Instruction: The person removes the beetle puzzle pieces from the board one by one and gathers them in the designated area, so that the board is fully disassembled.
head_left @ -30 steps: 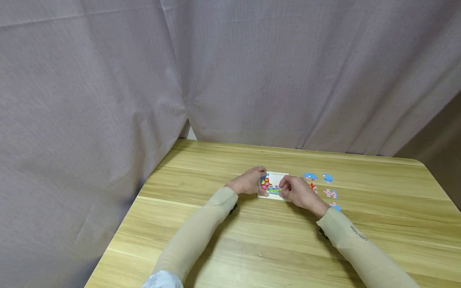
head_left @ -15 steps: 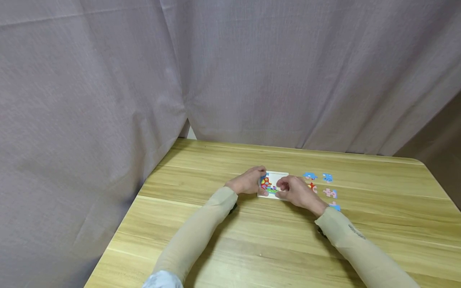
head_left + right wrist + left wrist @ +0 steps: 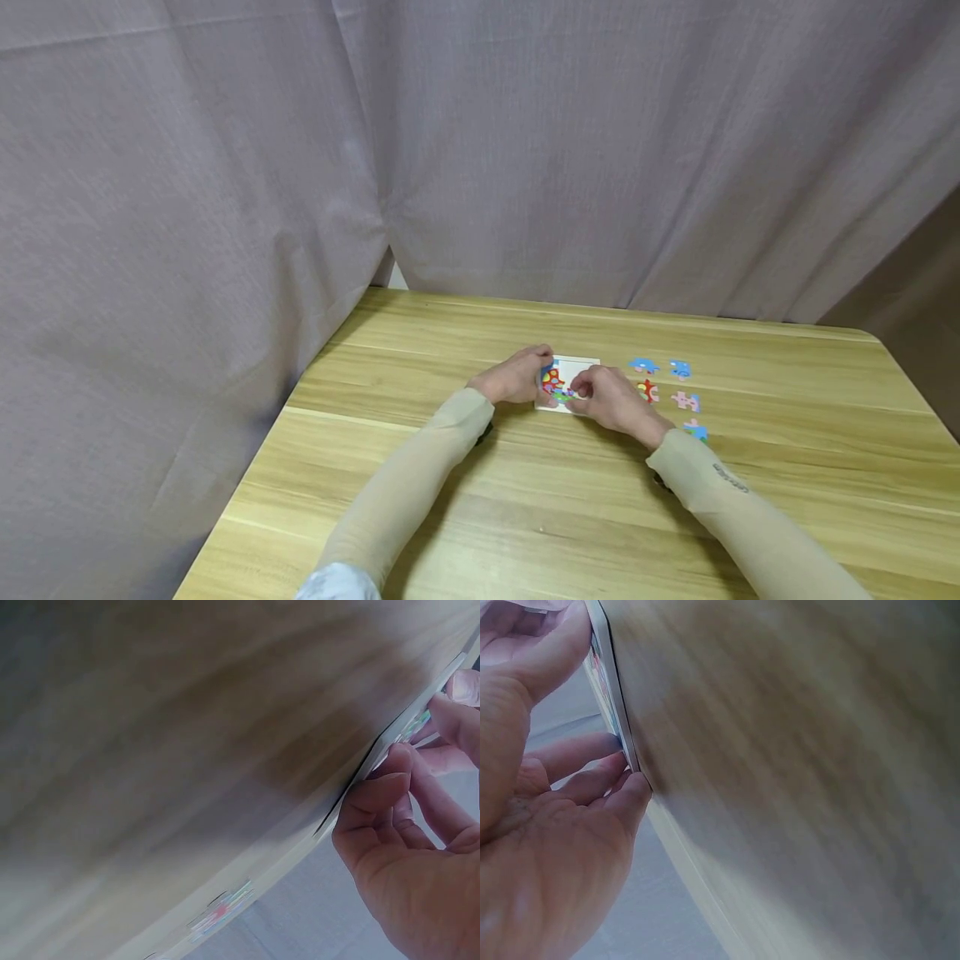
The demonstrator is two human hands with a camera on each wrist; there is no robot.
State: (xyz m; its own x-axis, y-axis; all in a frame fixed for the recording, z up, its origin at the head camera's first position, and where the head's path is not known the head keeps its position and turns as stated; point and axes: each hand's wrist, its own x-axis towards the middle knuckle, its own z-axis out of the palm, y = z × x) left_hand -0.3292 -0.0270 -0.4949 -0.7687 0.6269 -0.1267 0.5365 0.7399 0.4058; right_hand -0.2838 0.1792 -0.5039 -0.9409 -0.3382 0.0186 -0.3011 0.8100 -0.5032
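A white puzzle tray (image 3: 588, 361) lies flat on the table. Its left part bears a red puzzle piece with yellow dots (image 3: 552, 379). My left hand (image 3: 516, 377) grips the tray's left end, fingers at the far edge and thumb at the near one. In the left wrist view, fingertips (image 3: 636, 787) touch the tray's side. Over the tray, my right hand (image 3: 613, 400) pinches a green puzzle piece (image 3: 562, 397) beside the red one, close to the left thumb. The fingers hide much of the green piece.
Right of the tray lie several loose puzzle pieces: two blue ones (image 3: 643, 365), a red one (image 3: 648, 392), a pink one (image 3: 686, 401) and a blue-green one (image 3: 696, 430). A grey curtain (image 3: 525, 167) hangs behind the wooden table (image 3: 525, 508).
My right hand has moved a little left over the tray, with the green puzzle piece shifting toward the red one. The left hand has stayed on the tray's left end.
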